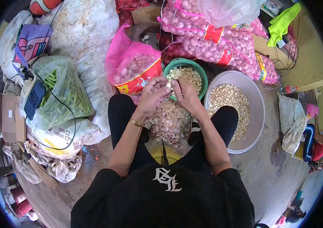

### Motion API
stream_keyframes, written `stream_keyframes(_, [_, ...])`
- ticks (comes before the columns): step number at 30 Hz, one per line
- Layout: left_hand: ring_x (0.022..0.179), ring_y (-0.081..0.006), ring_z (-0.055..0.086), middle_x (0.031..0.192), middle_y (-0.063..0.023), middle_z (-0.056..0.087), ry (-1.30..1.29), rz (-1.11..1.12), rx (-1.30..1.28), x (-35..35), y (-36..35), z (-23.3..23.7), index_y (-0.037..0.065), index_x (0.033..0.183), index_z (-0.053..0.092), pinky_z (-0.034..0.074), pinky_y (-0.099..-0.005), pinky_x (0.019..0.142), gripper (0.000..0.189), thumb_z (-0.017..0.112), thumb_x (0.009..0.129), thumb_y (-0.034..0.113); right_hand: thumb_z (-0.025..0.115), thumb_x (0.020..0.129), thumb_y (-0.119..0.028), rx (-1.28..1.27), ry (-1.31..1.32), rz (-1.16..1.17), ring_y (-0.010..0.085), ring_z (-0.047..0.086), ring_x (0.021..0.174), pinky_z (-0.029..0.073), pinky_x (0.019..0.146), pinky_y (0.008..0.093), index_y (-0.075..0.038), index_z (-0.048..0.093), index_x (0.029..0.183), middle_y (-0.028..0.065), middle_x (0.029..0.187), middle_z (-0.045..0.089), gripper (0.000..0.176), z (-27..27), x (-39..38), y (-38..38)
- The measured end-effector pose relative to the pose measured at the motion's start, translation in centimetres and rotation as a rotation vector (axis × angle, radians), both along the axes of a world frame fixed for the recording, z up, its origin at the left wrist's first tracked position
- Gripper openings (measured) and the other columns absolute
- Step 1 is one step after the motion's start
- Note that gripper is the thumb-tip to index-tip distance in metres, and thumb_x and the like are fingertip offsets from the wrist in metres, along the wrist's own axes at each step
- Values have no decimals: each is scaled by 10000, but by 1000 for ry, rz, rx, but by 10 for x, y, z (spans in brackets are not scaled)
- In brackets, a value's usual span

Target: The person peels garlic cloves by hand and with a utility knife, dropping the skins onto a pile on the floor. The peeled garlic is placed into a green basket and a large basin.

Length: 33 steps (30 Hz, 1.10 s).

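My left hand [154, 94], with a watch at the wrist, pinches a pale garlic clove [169, 84] between its fingertips. Close against it, my right hand [185, 93] is closed, its fingertips at the clove; anything inside its curled fingers is hidden. Just beyond both hands stands a green basket [204, 73] with peeled garlic cloves [190, 77]. Below them, between my legs, lies a heap of garlic skins [168, 121]. An open pink mesh bag [116, 51] of garlic bulbs stands at the left of my hands.
Right of my right leg is a wide whitish tub [261, 114] of garlic cloves [229, 104]. Full mesh sacks of garlic [229, 40] are stacked at the back. To the left are a plastic bag of green vegetables [64, 89], a phone [35, 99] with a cable, and white sacks [83, 34].
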<state>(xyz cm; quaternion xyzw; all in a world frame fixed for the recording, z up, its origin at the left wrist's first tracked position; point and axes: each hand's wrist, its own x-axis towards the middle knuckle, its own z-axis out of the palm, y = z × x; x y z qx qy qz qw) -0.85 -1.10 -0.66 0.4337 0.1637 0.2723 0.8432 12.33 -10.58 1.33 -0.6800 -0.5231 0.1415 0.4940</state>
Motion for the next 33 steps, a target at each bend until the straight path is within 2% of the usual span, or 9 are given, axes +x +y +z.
stream_keyframes(2, [962,-98,586,1077,-28,610,33,-68,-117,-1,-3,20,40,1165,569,491,-239,827,277,633,896,55,536,956,-205,16,30,37,382,560,596,430,556,424,47,524,841,255,657,542,278,2,-3,0])
stream_keyframes(5, [1023,-115,578,1107,-30,597,25,-169,-6,-6,5,3,37,1236,541,493,-254,864,334,613,910,58,533,957,-201,-53,48,56,379,566,610,436,564,419,51,532,863,254,672,549,269,2,-2,0])
stream_keyframes(12, [998,-127,602,1098,-47,607,-85,-116,-246,-6,17,-9,15,1226,535,515,-279,879,321,604,926,105,530,947,-175,-70,51,120,403,583,648,443,584,430,43,535,896,257,699,562,223,18,-9,-10])
stream_keyframes(14, [969,-130,611,1078,-56,610,-216,-164,-325,-11,25,-15,14,1229,532,530,-267,849,320,595,935,125,524,958,-209,-2,33,215,243,478,528,382,526,380,22,526,845,168,603,483,258,24,-11,-16])
stream_keyframes(15, [969,-130,611,1078,-56,610,-215,-164,-325,-12,24,-9,14,1229,532,530,-267,849,320,595,935,125,524,958,-209,-2,34,215,243,478,528,382,526,380,22,526,845,168,603,483,258,22,-11,-18])
stream_keyframes(21, [964,-153,620,1089,-78,612,-206,-1,-301,-16,25,-3,13,1224,526,563,-291,835,301,573,944,111,725,826,-237,-41,-172,277,302,525,558,419,544,362,-22,583,889,168,629,518,266,15,1,-28])
stream_keyframes(23, [969,-166,625,1098,-87,612,-215,29,-288,-16,22,2,11,1204,531,570,-317,861,277,567,942,90,797,749,-274,-86,-251,228,273,566,576,439,559,350,-22,595,946,144,646,559,378,14,5,-29])
stream_keyframes(30, [966,-172,632,1088,-89,613,-219,39,-261,-17,24,-5,13,1174,542,573,-329,868,239,558,942,68,681,855,-238,13,-86,180,205,577,612,453,593,342,-13,579,1010,120,701,583,291,10,-3,-30])
stream_keyframes(33, [972,-169,632,1081,-89,618,-214,63,-271,-19,23,-7,12,1159,548,575,-325,858,228,565,937,62,577,917,-202,-108,100,179,193,573,641,450,613,331,-5,573,1009,123,719,567,218,10,-2,-32])
